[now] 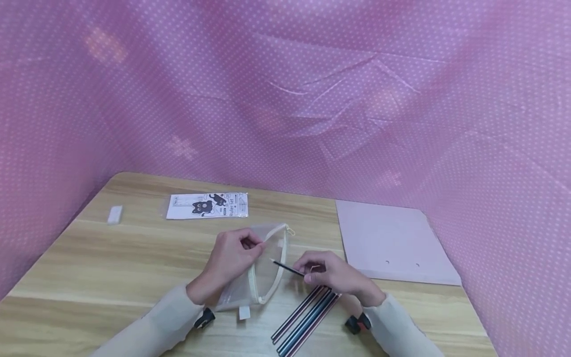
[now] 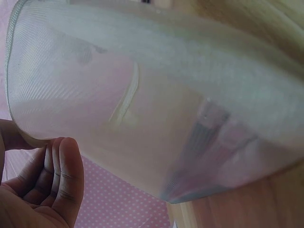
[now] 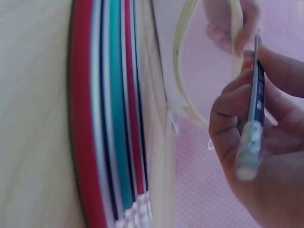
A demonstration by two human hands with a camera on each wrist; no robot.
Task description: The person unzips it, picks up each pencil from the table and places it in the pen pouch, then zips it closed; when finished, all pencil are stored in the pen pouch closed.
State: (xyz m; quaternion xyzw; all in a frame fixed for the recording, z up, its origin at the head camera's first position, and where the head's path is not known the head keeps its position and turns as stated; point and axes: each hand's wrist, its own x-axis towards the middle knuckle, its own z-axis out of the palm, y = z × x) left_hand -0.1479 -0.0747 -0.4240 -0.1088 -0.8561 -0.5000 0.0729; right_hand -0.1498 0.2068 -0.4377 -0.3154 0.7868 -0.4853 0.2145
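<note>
My left hand [image 1: 232, 255] pinches the near zip edge of a see-through mesh zip pouch [image 1: 235, 291], whose mouth gapes to the right. In the left wrist view the thumb and fingers [image 2: 69, 164] grip the rim of the fabric. Between the fingers of my right hand [image 1: 330, 271] is a dark pencil [image 3: 258, 97], its eraser end toward the wrist camera. The pencil's sharpened tip points left, overlapping the pouch's opening in the head view. Below the right hand, several striped pencils [image 1: 303, 322] lie side by side on the table.
A packaged ruler set [image 1: 207, 205] lies at the back of the wooden table [image 1: 147, 263], with a white eraser [image 1: 114, 214] to its left. On the right is a flat pale pink folder [image 1: 392, 238]. Pink dotted cloth [image 1: 285, 99] hangs around the table.
</note>
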